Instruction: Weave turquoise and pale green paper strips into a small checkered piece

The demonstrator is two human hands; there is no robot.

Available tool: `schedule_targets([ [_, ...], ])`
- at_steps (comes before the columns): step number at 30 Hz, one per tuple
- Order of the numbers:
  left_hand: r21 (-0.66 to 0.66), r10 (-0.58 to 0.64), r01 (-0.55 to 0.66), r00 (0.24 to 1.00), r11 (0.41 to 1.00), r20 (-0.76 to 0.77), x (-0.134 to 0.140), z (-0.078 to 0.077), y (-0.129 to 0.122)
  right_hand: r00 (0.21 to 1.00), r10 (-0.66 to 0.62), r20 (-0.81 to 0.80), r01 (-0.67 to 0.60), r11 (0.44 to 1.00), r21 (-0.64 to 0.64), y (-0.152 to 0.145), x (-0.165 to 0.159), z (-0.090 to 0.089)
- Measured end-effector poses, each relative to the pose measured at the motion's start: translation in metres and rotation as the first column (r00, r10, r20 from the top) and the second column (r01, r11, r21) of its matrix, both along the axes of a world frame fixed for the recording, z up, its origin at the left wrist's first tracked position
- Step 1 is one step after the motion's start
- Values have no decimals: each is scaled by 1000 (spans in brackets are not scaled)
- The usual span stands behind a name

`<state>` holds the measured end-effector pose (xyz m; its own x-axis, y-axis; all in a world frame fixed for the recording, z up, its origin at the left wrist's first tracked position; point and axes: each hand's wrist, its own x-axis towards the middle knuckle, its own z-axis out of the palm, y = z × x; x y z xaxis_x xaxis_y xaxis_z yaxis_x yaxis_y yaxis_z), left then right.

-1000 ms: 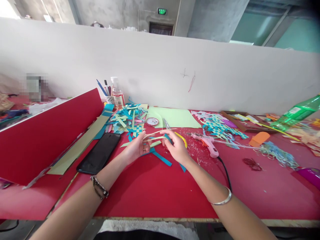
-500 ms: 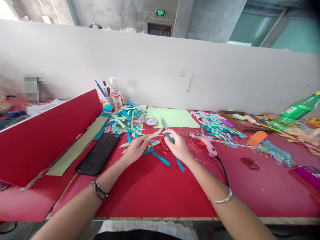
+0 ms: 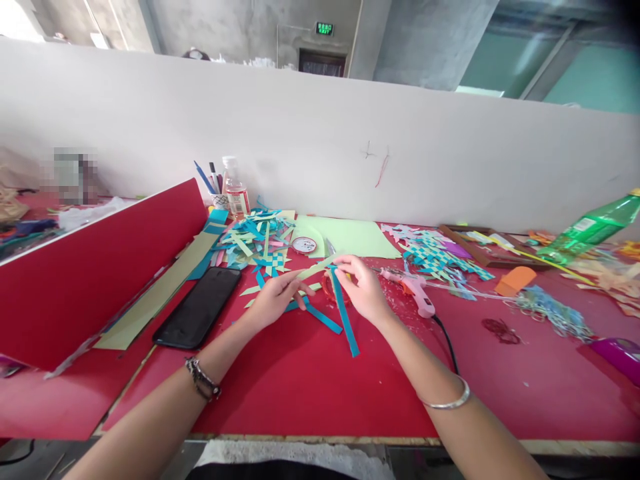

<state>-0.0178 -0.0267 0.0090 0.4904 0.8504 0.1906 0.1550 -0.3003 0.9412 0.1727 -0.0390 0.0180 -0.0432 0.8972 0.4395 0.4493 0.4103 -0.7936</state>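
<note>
My left hand (image 3: 277, 298) is closed on the left end of a pale green paper strip (image 3: 320, 267). My right hand (image 3: 364, 288) pinches a blue paper strip (image 3: 344, 312) by its upper end, close to the green strip's right end; the blue strip hangs toward me. Whether the two strips touch is hard to make out. Behind and beneath the fingers lie scissors (image 3: 330, 247), partly covered, their blades pointing away. Under my hands another blue strip (image 3: 324, 319) rests on the red table (image 3: 280, 393). A round white-faced disc (image 3: 304, 245) sits just beyond.
Left are a black phone (image 3: 197, 308), a long paper-covered strip and a red board (image 3: 100, 273). A heap of paper strips (image 3: 250, 233) lies behind. Right are a pink glue gun (image 3: 413, 287) with a cord, woven paper pieces (image 3: 440, 257) and a tilted green bottle (image 3: 590, 227).
The blue strip has turned and now hangs down in front of my right fingers. The pale green strip has straightened out between my hands. The view has shifted slightly.
</note>
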Motion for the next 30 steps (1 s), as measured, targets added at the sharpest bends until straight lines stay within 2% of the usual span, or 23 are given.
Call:
schedule_targets([
  [4, -32, -58, 59, 998, 998, 19, -1, 1, 0, 999, 49, -13, -49, 999, 19, 1, 3, 2],
  [9, 4, -60, 60, 998, 998, -5, -2, 1, 0, 1000, 5, -27, -2, 994, 108, 1, 5, 5],
  [17, 22, 19, -18, 1000, 1000, -18, -2, 3, 0, 964, -27, -264, 18, 999, -33, -1, 10, 13],
  [24, 22, 163, -163, 987, 986, -16, -4, 6, 3, 855, -59, -515, 10, 995, -97, 7, 23, 10],
  [30, 23, 183, -184, 983, 983, 25, -8, 6, 5, 775, -110, -622, 17, 988, -153, 8, 29, 15],
])
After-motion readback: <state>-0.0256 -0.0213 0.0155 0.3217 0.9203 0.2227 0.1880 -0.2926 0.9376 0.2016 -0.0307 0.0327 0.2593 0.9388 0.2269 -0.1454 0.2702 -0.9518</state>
